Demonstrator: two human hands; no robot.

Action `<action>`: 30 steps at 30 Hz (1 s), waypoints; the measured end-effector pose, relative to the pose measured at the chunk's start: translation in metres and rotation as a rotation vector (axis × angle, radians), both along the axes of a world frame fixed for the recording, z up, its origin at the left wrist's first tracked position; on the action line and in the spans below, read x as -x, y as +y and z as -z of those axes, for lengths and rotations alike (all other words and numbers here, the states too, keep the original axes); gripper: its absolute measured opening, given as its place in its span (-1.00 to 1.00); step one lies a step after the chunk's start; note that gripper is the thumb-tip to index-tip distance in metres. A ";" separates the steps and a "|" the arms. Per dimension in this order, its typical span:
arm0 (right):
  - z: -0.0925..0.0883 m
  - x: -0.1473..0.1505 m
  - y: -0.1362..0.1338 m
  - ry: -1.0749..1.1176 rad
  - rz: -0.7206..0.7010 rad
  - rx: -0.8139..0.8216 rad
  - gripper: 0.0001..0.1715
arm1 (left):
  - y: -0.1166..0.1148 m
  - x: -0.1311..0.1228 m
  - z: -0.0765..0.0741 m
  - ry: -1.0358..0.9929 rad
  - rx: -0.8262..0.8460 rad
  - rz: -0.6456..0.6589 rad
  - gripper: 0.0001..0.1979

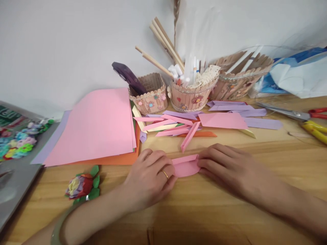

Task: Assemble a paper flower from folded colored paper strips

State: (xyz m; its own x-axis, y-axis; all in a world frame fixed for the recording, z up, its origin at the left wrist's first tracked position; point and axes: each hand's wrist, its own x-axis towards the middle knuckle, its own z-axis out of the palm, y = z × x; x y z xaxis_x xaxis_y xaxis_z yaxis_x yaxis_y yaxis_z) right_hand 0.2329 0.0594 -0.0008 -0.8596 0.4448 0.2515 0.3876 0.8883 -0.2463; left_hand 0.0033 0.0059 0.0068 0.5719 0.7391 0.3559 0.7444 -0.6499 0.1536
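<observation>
A small pink piece of paper [186,166] spans the gap between my hands, its far edge folded over in a narrow strip. My left hand [154,175], with a ring on one finger, is closed on the paper's left end. At the right end, my right hand [227,166] pinches it with bent fingers. Just beyond lie folded paper strips [176,124] in pink, purple, yellow and orange, and a flat pink paper rectangle [222,120]. The fingertips partly hide both ends of the held paper.
Pink sheets [99,126] are stacked at left, near a paper flower [80,187]. Decorated stick baskets [189,97] line the wall, holding sticks and pens. Red-handled scissors [293,111] and a yellow-handled tool [315,131] lie at right. A grey tray [17,190] is at far left.
</observation>
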 end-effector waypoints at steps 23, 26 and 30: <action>0.001 0.006 -0.001 0.109 0.115 0.241 -0.77 | 0.005 0.005 -0.002 -0.294 0.338 -0.183 -0.93; 0.001 0.006 0.000 0.113 0.141 0.292 -0.78 | 0.006 0.005 0.000 -0.326 0.406 -0.221 -0.96; 0.000 0.006 0.002 0.131 0.158 0.355 -0.79 | 0.007 0.006 0.003 -0.336 0.432 -0.249 -0.94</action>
State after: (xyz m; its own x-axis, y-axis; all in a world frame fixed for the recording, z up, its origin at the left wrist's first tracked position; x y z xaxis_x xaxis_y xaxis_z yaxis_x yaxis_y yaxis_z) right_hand 0.2264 0.0616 -0.0008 -0.7443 0.6480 0.1615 0.4578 0.6711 -0.5831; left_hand -0.0023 0.0131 0.0039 0.2713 0.9544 0.1245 0.7312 -0.2885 0.6181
